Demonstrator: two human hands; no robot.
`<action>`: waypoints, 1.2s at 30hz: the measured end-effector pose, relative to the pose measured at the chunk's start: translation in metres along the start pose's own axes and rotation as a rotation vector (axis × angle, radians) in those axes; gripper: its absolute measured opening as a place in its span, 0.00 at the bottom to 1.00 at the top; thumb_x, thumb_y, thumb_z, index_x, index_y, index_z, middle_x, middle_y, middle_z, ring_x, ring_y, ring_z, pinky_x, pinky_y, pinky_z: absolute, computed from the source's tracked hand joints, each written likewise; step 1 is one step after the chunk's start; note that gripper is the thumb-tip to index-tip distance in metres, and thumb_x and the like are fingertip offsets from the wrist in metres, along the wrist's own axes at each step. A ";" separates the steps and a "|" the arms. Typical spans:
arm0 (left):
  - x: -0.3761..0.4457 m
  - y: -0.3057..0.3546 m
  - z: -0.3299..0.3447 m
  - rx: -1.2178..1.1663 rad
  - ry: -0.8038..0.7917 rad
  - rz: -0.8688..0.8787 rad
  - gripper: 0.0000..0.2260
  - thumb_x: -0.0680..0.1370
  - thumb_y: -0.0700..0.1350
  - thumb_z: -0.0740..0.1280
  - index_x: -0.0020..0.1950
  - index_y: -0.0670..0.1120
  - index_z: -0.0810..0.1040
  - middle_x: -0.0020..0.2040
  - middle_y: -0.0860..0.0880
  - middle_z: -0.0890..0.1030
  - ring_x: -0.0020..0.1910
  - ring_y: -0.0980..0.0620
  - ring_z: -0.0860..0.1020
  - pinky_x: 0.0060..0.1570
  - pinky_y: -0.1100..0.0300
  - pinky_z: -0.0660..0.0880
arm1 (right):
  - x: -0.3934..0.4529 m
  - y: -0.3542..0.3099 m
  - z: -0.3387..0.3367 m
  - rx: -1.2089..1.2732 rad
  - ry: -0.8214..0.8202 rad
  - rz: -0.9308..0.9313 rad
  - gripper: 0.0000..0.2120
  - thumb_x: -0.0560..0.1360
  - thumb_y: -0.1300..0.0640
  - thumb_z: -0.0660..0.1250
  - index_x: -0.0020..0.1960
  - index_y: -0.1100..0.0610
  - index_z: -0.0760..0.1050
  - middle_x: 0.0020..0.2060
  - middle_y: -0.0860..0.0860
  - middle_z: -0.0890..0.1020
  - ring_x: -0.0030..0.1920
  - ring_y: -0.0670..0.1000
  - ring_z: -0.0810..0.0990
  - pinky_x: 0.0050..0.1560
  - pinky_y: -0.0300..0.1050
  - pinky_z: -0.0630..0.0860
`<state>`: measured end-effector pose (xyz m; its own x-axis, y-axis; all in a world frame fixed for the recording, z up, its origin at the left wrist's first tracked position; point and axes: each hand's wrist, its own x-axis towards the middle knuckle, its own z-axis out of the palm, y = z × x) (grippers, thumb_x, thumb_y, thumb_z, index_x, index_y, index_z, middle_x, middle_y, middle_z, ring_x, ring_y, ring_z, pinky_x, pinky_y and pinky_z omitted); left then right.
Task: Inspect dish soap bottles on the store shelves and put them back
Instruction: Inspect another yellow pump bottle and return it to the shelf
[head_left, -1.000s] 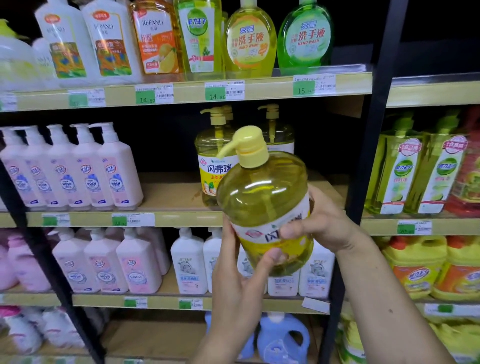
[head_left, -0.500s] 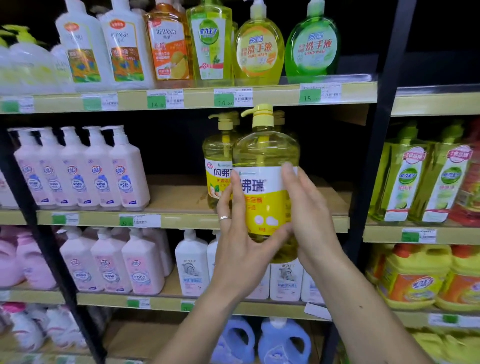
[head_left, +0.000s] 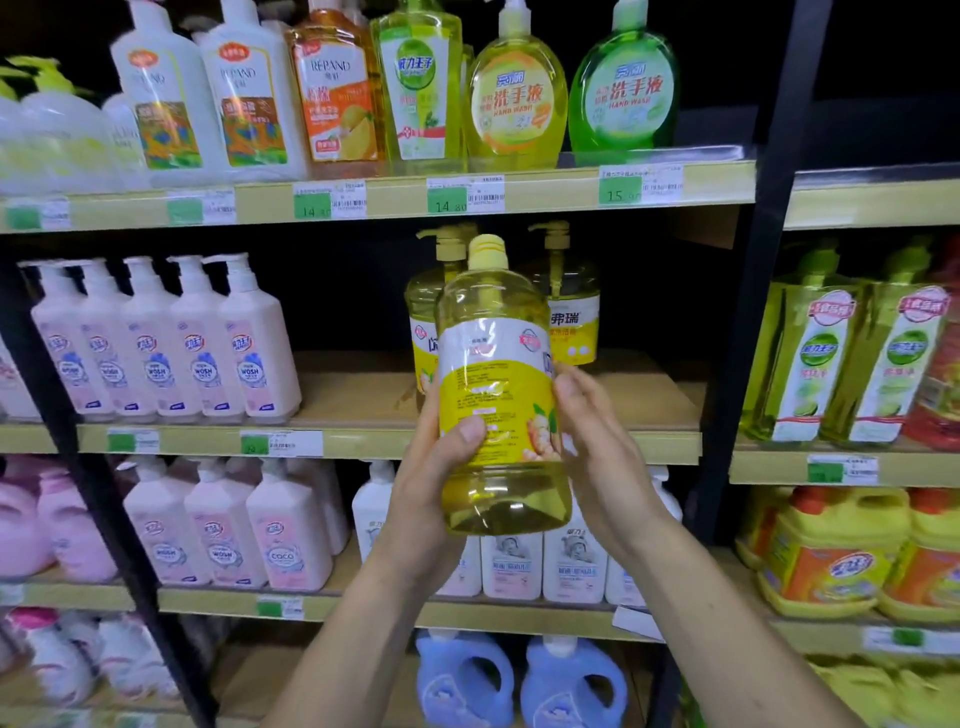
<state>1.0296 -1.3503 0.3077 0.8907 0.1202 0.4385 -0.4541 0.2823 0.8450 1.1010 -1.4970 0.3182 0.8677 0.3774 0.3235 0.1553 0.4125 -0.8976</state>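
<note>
While the yellow dish soap bottle (head_left: 501, 415) was held upright at the centre of the frame, in front of the middle shelf (head_left: 649, 400) and clear of its board, its back label faced the camera. The left hand (head_left: 434, 478) gripped the bottle's lower left side, thumb laid across the label and fingers wrapped behind, out of sight. The right hand (head_left: 597, 441) rested against the bottle's right side with its fingers nearly straight and slightly apart, steadying more than clamping.

Behind the held bottle, 2 matching pump bottles (head_left: 569, 312) stood on the same shelf, 1 largely hidden. A row of pink bottles (head_left: 161, 338) occupied the left of that shelf, and hand wash bottles (head_left: 519, 88) lined the shelf at the top of the frame.

Judgement: the inspection step appeared to be in hand, with the return to the shelf not yet done. To do it well, the left hand should carry the weight low on the body, since the bottle looked full and the plastic smooth. The right hand should turn it by the side, not by the pump. The fine print was blurred and could not be read. For the return, the bare board to the right of the 2 shelved bottles appeared the easiest landing place.
</note>
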 end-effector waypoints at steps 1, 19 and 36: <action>-0.002 -0.001 0.001 0.001 -0.022 -0.003 0.40 0.74 0.53 0.78 0.83 0.46 0.67 0.75 0.33 0.76 0.71 0.30 0.77 0.70 0.34 0.74 | 0.003 0.003 0.001 0.078 -0.064 0.083 0.35 0.76 0.36 0.73 0.77 0.52 0.72 0.70 0.56 0.82 0.70 0.60 0.81 0.74 0.65 0.74; -0.027 -0.015 0.001 0.200 -0.268 0.050 0.54 0.75 0.56 0.80 0.88 0.57 0.45 0.85 0.47 0.66 0.81 0.43 0.70 0.71 0.51 0.76 | 0.003 0.034 -0.021 0.523 -0.417 0.215 0.38 0.57 0.39 0.89 0.63 0.55 0.87 0.61 0.57 0.87 0.61 0.58 0.87 0.64 0.59 0.82; -0.034 -0.011 0.005 0.429 0.000 0.037 0.49 0.68 0.81 0.69 0.84 0.72 0.52 0.84 0.65 0.59 0.86 0.58 0.54 0.81 0.45 0.63 | -0.004 0.024 -0.009 0.513 -0.352 0.309 0.40 0.62 0.32 0.83 0.65 0.57 0.86 0.63 0.60 0.86 0.61 0.60 0.87 0.59 0.57 0.84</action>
<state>1.0046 -1.3622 0.2851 0.8734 0.1232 0.4712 -0.4541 -0.1438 0.8793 1.1056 -1.4958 0.2923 0.6182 0.7511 0.2317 -0.3924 0.5504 -0.7370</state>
